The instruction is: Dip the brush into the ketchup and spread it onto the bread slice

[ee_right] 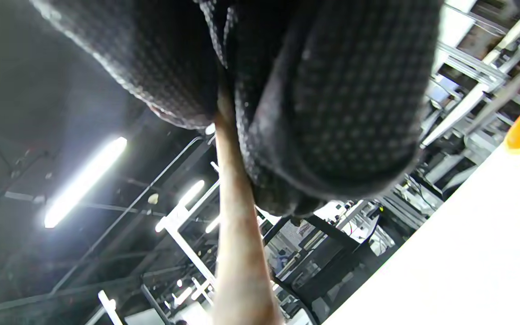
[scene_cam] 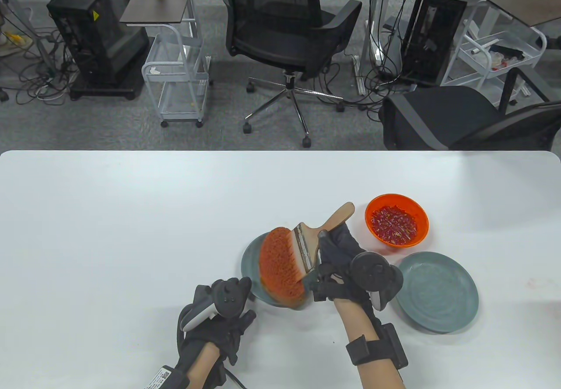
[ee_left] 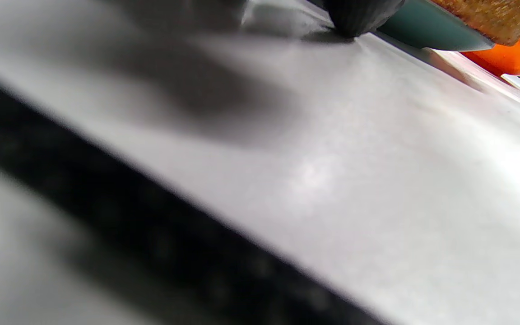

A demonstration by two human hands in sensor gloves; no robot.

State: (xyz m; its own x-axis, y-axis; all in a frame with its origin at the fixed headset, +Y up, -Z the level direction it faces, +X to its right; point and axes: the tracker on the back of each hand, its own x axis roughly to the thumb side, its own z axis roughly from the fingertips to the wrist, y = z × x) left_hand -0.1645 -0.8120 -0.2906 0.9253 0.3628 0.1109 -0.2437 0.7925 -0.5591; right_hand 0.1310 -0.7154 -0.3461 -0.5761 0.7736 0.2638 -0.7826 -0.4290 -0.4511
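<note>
A bread slice (scene_cam: pixel 280 270) with a red-orange coated top lies on a grey-green plate (scene_cam: pixel 249 262). My right hand (scene_cam: pixel 328 257) grips a flat brush by its wooden handle (scene_cam: pixel 339 216); its metal band (scene_cam: pixel 305 249) and bristles lie on the bread's right side. The right wrist view shows gloved fingers (ee_right: pixel 332 113) wrapped around the handle (ee_right: pixel 237 253). The orange bowl of ketchup (scene_cam: pixel 396 224) stands just right of the brush. My left hand (scene_cam: pixel 239 295) rests on the table at the plate's near-left rim and holds nothing; a fingertip (ee_left: pixel 355 18) touches the table beside the plate (ee_left: pixel 431 31).
A second grey-green plate (scene_cam: pixel 438 292) lies right of my right wrist, below the bowl. The white table (scene_cam: pixel 131 231) stretches left and back. Office chairs and carts stand beyond its far edge.
</note>
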